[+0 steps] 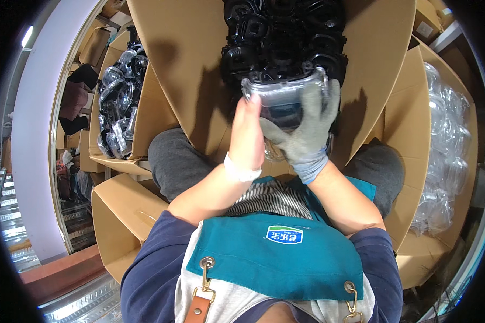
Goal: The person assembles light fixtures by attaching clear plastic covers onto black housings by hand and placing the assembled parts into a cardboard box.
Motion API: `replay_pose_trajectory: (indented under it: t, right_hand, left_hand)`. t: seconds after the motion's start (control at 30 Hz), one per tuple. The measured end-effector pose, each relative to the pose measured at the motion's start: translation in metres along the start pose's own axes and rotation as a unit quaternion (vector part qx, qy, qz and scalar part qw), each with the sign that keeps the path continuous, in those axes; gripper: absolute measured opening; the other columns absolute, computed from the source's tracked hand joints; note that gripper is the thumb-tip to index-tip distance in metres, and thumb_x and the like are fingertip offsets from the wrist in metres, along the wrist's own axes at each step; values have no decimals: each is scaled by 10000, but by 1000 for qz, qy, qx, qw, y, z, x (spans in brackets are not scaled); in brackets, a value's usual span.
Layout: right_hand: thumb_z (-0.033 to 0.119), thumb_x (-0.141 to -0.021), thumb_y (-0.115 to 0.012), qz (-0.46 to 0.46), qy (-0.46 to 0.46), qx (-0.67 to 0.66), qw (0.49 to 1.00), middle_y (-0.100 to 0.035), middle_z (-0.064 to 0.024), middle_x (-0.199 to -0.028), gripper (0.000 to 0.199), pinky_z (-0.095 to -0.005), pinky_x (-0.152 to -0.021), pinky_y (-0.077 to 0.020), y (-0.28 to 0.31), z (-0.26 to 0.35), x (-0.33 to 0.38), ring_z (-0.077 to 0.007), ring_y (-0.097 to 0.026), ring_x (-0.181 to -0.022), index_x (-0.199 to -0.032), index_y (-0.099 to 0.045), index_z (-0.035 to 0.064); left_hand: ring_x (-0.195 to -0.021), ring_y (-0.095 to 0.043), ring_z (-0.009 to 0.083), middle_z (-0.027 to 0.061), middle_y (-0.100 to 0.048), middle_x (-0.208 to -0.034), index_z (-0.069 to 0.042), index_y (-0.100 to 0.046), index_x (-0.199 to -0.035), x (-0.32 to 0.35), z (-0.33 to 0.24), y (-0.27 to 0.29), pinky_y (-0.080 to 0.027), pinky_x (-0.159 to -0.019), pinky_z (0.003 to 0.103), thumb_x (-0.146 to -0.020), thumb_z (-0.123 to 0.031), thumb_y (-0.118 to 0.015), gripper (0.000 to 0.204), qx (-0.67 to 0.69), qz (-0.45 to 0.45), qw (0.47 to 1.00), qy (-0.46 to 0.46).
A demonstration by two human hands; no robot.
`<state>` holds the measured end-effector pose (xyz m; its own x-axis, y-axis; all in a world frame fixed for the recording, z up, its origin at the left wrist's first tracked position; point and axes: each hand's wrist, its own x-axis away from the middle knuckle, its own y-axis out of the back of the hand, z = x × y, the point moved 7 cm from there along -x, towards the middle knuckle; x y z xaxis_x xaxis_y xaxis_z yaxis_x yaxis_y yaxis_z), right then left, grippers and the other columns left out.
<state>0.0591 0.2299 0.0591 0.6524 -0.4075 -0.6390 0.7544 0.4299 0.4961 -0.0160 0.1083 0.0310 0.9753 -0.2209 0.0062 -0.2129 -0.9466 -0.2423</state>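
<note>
A clear, curved plastic shell [283, 96] is held between my two hands over the open carton in front of me. My bare left hand [248, 132], with a white band at the wrist, grips its left edge. My right hand [310, 121], in a grey glove, closes on its right side with the fingers over the front. Beyond the shell, a stack of glossy black moulded plastic parts [283, 43] fills the far part of the carton. Another clear piece [275, 153] shows partly below my hands; its shape is mostly hidden.
The tall carton's flaps [170, 48] rise around the black parts, between my knees. A left carton [140, 107] holds clear and black plastic pieces [121, 107]. At the right, a carton [409, 140] is filled with clear pieces [447, 134]. Another open carton [124, 210] stands lower left.
</note>
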Motion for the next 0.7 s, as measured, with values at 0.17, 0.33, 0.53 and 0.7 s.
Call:
replay_pose_trajectory:
  t: [0.17,0.33,0.53,0.7]
  right_hand:
    - [226,-784,-717,16,103,-306,946,-445,-284,-1282,664,-437,-933,-439,14,36,2,-396,-511,-1098,-1298,-420,-72]
    - [307,-801,-715,148,-84,-390,905,-614,-164,-925,358,-373,-771,-466,-13,3,-2,-283,-584,-854,-929,-638,-19]
    - [279,-851,-667,197,-57,-421,884,-618,-133,-818,282,-339,-697,-464,-11,9,0,-257,-576,-761,-787,-657,4]
    - [190,-869,-631,238,-90,-424,869,-616,-140,-911,203,-330,-742,-479,-18,4,0,-231,-581,-808,-913,-643,-7]
  left_hand:
    - [-986,-608,278,114,-651,-1100,-62,-590,-1143,-32,4,0,-482,-876,405,-920,-570,-350,605,293,-65,928,219]
    - [-857,-635,298,89,-689,-963,-97,-655,-1046,-31,-10,9,-517,-792,430,-872,-538,-417,530,342,-73,913,208]
    - [-693,-611,270,90,-684,-843,-110,-659,-982,-21,0,11,-507,-647,412,-883,-530,-416,495,351,-94,906,219]
    - [-946,-633,282,94,-677,-1020,-92,-635,-1066,-28,-4,19,-518,-828,422,-883,-501,-461,481,366,-58,918,142]
